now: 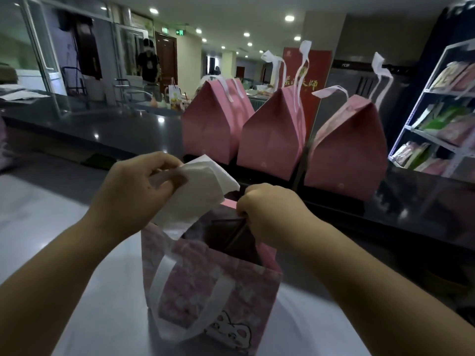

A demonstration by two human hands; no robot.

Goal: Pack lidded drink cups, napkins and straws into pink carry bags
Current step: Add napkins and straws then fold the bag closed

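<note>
On the glossy grey tabletop (46, 217), the left hand (138, 188) pinches in its grip a soft, folded white napkin (203, 194), whose lower edge is at the open mouth of a patterned pink paper carry bag (218, 291) with flat white handles (159, 278). The right hand (267, 209), knuckles up, curls its grip on the bag's far rim. Behind stand three peaked closed pink bags (272, 134).

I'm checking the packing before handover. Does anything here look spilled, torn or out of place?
Nothing stands out. The left hand holds white napkins at the mouth of the open pink bag, whose rim the right hand pinches. Three closed bags stand upright on the counter; only their white handles flop unevenly.
</note>
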